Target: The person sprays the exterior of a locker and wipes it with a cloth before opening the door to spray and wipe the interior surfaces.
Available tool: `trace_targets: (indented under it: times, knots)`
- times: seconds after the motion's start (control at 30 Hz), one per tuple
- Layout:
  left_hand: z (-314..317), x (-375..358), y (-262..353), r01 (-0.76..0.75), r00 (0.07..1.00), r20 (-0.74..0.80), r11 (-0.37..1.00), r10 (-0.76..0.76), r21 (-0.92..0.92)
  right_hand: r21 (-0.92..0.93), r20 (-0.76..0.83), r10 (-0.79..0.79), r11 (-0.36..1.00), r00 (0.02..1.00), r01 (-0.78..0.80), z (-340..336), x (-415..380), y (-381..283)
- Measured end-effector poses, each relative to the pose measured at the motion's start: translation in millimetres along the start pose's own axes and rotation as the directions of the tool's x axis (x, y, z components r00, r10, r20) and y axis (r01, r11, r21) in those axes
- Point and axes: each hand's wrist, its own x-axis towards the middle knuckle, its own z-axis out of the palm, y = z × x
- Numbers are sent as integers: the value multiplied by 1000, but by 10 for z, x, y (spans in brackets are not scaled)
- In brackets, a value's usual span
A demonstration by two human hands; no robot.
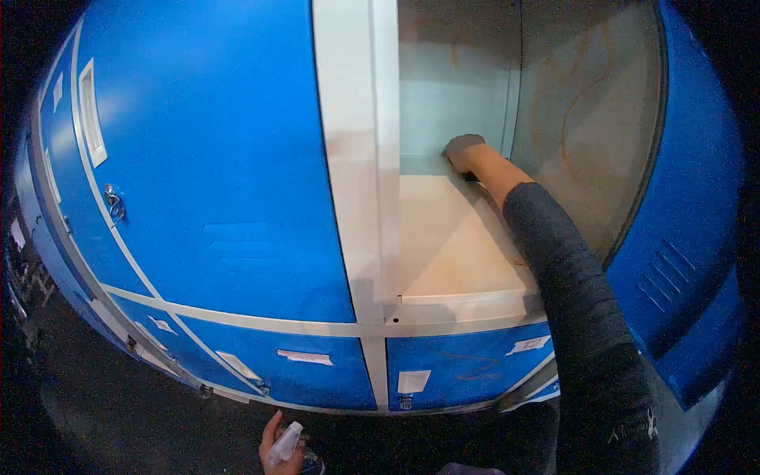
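My right hand (465, 152) reaches deep into an open locker compartment (451, 229), near its back wall and just above the pale floor. The fingers look curled, and the hand appears dark and greyish; what it grips, if anything, I cannot make out. A dark sleeve covers most of that arm. Low in the view, outside the lockers, my left hand (273, 451) is wrapped round a spray bottle (286, 443) with a white trigger head. The bottle's clear body shows only in part beside the fingers.
The blue locker door (673, 261) on the right stands open. A closed blue door (214, 158) with a metal latch (114, 203) fills the left. Smaller blue doors (467, 368) with paper labels run below. A white post (364, 158) divides the compartments. The floor (158, 427) is dark.
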Motion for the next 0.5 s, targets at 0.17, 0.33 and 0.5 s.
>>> trace_targets:
  times: [0.17,0.33,0.5]
  knots:
    - [119,21,41,14,1000,20,976,-19,215,219,70,-17,976,997,1,-118,-98,84]
    - [117,7,101,40,997,52,968,-55,249,116,102,99,987,990,-111,-190,-146,19]
    - [12,18,7,77,997,-17,994,-75,84,53,-12,59,997,998,-58,41,-85,67]
